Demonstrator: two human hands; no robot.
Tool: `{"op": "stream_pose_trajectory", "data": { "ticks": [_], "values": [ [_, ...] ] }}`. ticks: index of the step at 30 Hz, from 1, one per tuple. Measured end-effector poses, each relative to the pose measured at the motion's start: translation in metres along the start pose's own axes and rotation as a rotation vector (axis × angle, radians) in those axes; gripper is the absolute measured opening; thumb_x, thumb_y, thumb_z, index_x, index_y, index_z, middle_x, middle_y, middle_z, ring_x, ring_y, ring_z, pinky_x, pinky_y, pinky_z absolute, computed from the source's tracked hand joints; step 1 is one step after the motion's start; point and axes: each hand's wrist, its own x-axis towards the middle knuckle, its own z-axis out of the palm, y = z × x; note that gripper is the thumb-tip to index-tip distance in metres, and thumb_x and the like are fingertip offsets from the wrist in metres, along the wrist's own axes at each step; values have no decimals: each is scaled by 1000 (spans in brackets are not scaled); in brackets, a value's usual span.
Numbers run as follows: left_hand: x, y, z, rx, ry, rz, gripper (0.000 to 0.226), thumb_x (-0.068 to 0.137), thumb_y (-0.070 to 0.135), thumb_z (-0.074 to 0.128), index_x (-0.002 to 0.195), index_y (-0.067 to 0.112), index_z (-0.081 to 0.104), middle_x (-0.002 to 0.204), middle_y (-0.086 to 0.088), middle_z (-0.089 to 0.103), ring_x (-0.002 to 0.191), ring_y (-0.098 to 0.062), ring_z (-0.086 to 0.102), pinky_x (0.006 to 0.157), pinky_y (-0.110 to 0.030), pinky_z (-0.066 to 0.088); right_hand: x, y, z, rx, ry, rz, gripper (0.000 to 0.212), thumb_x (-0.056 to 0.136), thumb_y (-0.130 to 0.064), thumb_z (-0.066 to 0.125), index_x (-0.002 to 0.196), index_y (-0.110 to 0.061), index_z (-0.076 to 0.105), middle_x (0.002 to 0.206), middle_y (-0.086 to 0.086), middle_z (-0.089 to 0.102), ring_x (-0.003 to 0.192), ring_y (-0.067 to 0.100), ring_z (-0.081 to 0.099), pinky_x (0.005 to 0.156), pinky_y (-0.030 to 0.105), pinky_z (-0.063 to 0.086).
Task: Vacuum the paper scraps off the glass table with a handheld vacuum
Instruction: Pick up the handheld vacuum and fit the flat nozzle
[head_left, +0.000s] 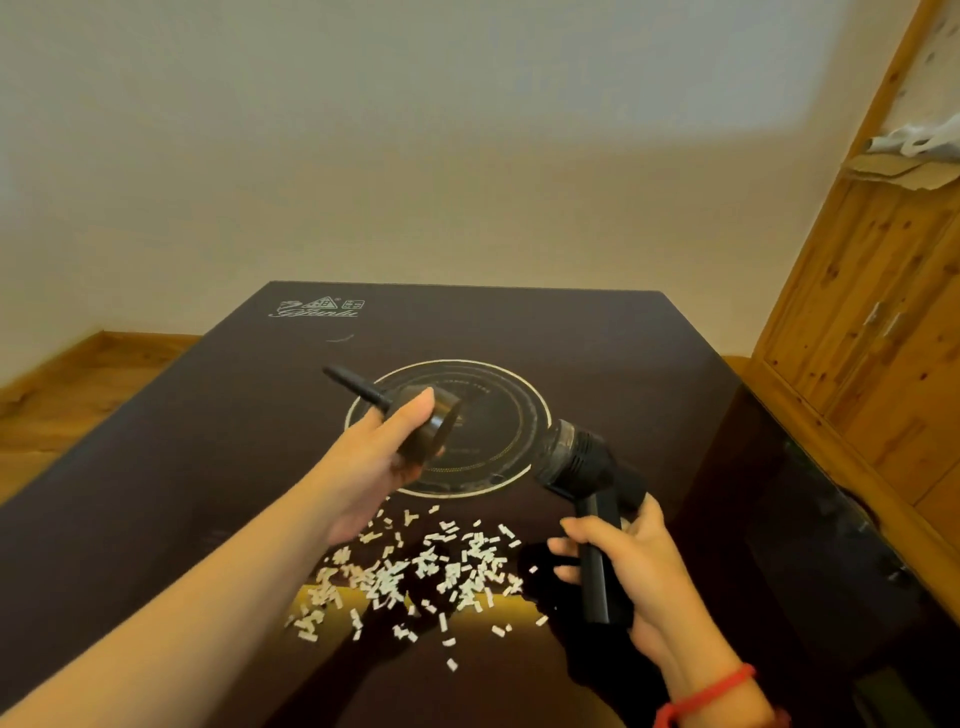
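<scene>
Nearest the camera, a red cord (711, 693) is sitting round the right wrist. Right hand (631, 558) is gripping the vacuum (589, 491) by its handle, fingers wrapped round it, body held up off the counter (156, 467), clear front end pointing up-left toward the other hand.

Scraps (415, 571) are lying in a loose white pile on the dark glass, between the two forearms and just below the hands, with a few strays trailing toward the near edge. A yellowish reflection band is running across the glass under the pile.

Left hand (374, 462) is holding the nozzle (405, 415) in the air, fingers curled round its wide round end, thin tip pointing up-left. Nozzle and vacuum are apart, with a gap between the nozzle's open end and the vacuum's front.

Behind the hands, a ring (449, 428) is showing printed on the glass, centre of the counter. Further back, a logo (317, 307) is sitting near the far left corner.

Wooden cabinet (878, 322) is standing to the right, plain wall (415, 156) behind, wood floor (78, 379) showing at left.
</scene>
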Motion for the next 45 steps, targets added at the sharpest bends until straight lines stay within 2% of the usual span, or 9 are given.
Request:
{"op": "stream_pose_trajectory", "data": {
  "ticks": [6, 13, 17, 21, 26, 30, 36, 40, 45],
  "values": [
    [-28, -12, -10, -321, 28, -6, 56, 59, 45, 70, 101, 8, 68, 106, -13, 71, 98, -23, 68, 73, -29, 56, -13, -9, 20, -80, -147, -104, 59, 72, 12, 66, 106, -27, 37, 87, 13, 58, 49, 15, 62, 47, 26, 52],
    [-34, -14, -5, -503, 79, -36, 63, 65, 48, 65, 105, -1, 59, 95, -21, 71, 93, -33, 69, 67, -37, 59, -20, -18, 31, -143, -227, -225, 65, 73, 11, 66, 110, -33, 36, 67, -2, 70, 53, 13, 62, 51, 24, 52],
    [-32, -16, -5, -508, 1, -98, 45, 71, 22, 65, 108, -1, 57, 110, -27, 61, 101, -40, 64, 77, -43, 57, -17, -17, 33, -171, -183, -273, 67, 73, 9, 67, 116, -34, 38, 68, -2, 67, 55, 13, 63, 52, 24, 52],
    [-34, -20, -7, -374, -73, -57, 52, 65, 5, 65, 116, 1, 54, 121, -22, 58, 106, -36, 61, 79, -36, 57, -14, -14, 30, -175, -161, -304, 67, 74, 11, 65, 121, -29, 38, 65, -3, 67, 54, 14, 62, 51, 25, 53],
    [-39, -16, -9, 161, 47, 150, 66, 52, 45, 76, 114, 37, 55, 98, 16, 70, 91, -4, 66, 80, -24, 45, -5, -14, 35, -213, -172, -342, 67, 74, 10, 65, 120, -32, 39, 66, -4, 68, 53, 13, 62, 49, 23, 52],
    [-38, -16, -1, 262, 64, 192, 66, 47, 62, 71, 108, 42, 55, 93, 27, 66, 83, 5, 63, 69, -16, 46, -6, -12, 27, -243, -134, -389, 68, 74, 8, 67, 119, -35, 40, 68, -2, 68, 53, 13, 63, 50, 23, 52],
    [-32, -21, -1, -140, 56, 95, 68, 57, 64, 64, 104, 16, 60, 63, 7, 54, 53, -4, 45, 49, -17, 40, -6, -5, 27, -312, -159, -384, 83, 75, 2, 69, 123, -53, 30, 77, -3, 71, 65, 22, 70, 58, 26, 56],
    [-28, -24, 0, -354, 51, 102, 72, 63, 61, 59, 115, 11, 60, 92, -4, 66, 54, -5, 44, 47, -18, 39, -7, 2, 27, -328, -165, -334, 96, 76, 2, 69, 129, -60, 19, 80, -3, 71, 70, 25, 71, 58, 31, 56],
    [-29, -28, 4, -487, -50, 59, 59, 61, 43, 65, 111, 12, 62, 95, -6, 65, 56, -9, 46, 49, -21, 43, -11, 2, 28, -352, -213, -312, 105, 76, 5, 67, 130, -63, 10, 73, 3, 70, 53, 20, 62, 54, 30, 53]
  ]
}}
